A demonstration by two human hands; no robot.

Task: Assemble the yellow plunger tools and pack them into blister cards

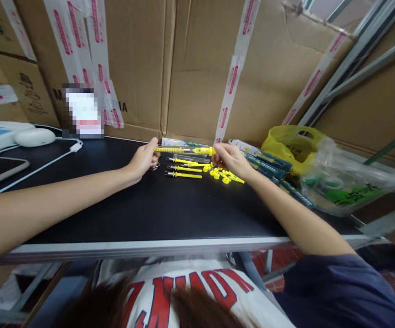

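A slim yellow spring scale (175, 150) with a clear tube is held level above the table, one end in each hand. My left hand (144, 159) is closed on its left end, with a thin metal ring showing below the fingers. My right hand (230, 159) pinches the yellow right end. Below it lie several yellow rods (185, 175) with metal springs and hooks at their left ends. Clear tubes (192, 158) rest behind the rods. Small yellow caps (214, 173) are scattered under my right hand, and my fingers hide some of them.
Flat blue-green packages (269, 166) are stacked at the right, beside a yellow plastic bag (291, 146) and a clear bag (347, 187). Tall cardboard boxes (204, 68) wall the back. A blurred-out phone (84, 111), a white cable (40, 166) and a white device (35, 136) are at the left.
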